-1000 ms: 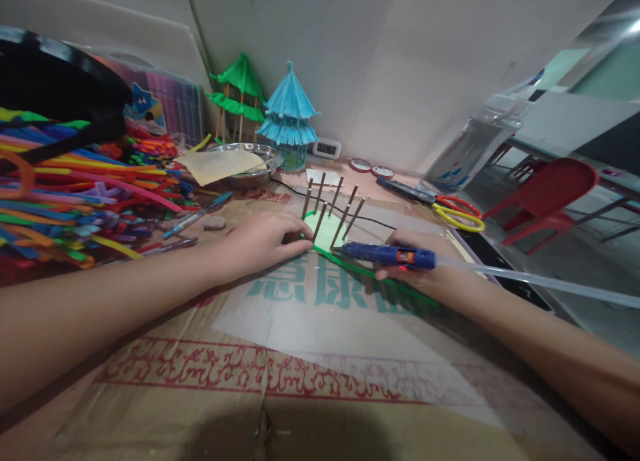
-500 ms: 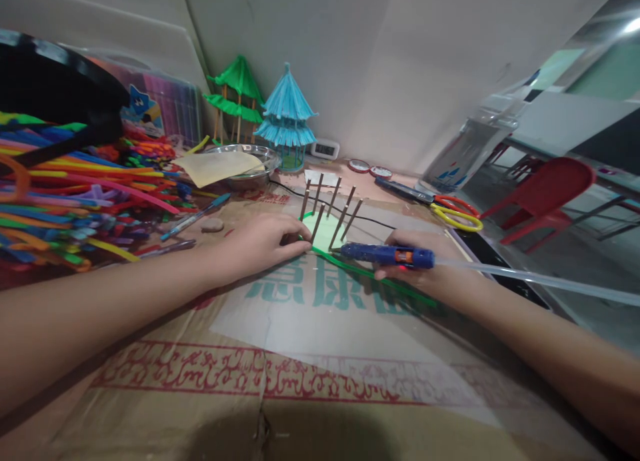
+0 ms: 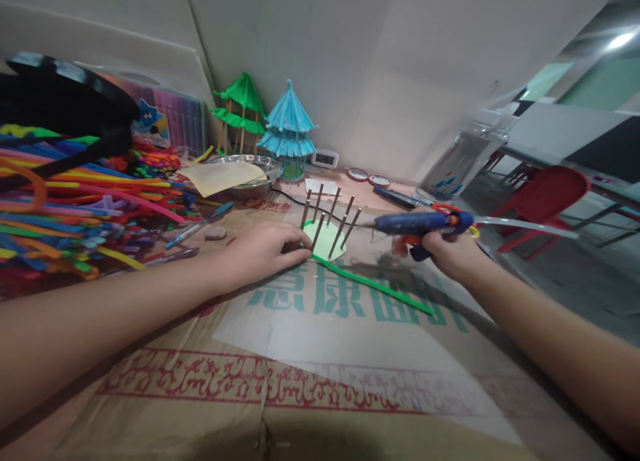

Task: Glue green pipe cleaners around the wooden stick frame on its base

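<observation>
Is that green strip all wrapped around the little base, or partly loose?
Partly loose: a long end of the green strip stretches away from the pale green base.

1. The left forearm (image 3: 125, 308) is bare, slim and smooth, narrowing to the wrist.
2. The left hand (image 3: 267, 248) is bare, with a rounded back and slender fingers.
3. The right forearm (image 3: 545, 334) is bare too, likewise narrowing to the wrist.
4. The right hand (image 3: 447, 253) is bare and slim, its fingers partly hidden.

Pinkish tabletop (image 3: 350, 187), partly covered by printed cardboard (image 3: 165, 429), holding a blue model tower (image 3: 289, 131). Left of the tower: a steel bowl (image 3: 273, 170); right: a white digital clock (image 3: 325, 158); in front, on the cardboard: a pale green base (image 3: 326, 239).
</observation>
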### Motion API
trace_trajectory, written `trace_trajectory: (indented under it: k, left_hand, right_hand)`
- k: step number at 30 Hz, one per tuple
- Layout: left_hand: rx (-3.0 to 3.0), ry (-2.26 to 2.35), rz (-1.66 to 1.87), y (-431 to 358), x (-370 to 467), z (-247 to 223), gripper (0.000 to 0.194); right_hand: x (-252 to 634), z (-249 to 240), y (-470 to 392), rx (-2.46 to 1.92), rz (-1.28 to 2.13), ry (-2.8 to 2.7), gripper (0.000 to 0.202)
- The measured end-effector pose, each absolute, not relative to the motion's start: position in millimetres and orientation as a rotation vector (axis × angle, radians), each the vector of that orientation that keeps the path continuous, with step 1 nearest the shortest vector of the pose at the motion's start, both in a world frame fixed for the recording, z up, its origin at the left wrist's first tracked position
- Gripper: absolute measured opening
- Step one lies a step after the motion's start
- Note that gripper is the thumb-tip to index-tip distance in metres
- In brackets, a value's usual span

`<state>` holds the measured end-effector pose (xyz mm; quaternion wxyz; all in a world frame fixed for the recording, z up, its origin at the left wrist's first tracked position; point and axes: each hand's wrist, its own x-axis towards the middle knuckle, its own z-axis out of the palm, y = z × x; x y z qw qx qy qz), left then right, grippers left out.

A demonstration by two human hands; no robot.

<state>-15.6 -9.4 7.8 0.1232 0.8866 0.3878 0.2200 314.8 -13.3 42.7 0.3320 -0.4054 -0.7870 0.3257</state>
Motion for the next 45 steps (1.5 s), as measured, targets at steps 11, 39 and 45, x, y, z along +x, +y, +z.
trace_trajectory:
  k: [11, 39, 45]
  left_hand:
    - [2.584, 1.135, 0.637, -10, -15, 6, 0.025]
    - [2.583, 1.129, 0.642, -10, -15, 6, 0.026]
    - [2.568, 1.082, 0.641, -10, -16, 7, 0.025]
  right_hand:
    - [267, 74, 93, -1.494, 0.452, -1.829, 0.035]
    - [292, 59, 68, -1.595, 0.273, -2.051, 0.029]
    - [264, 63, -14, -1.394, 0.303, -2.427, 0.029]
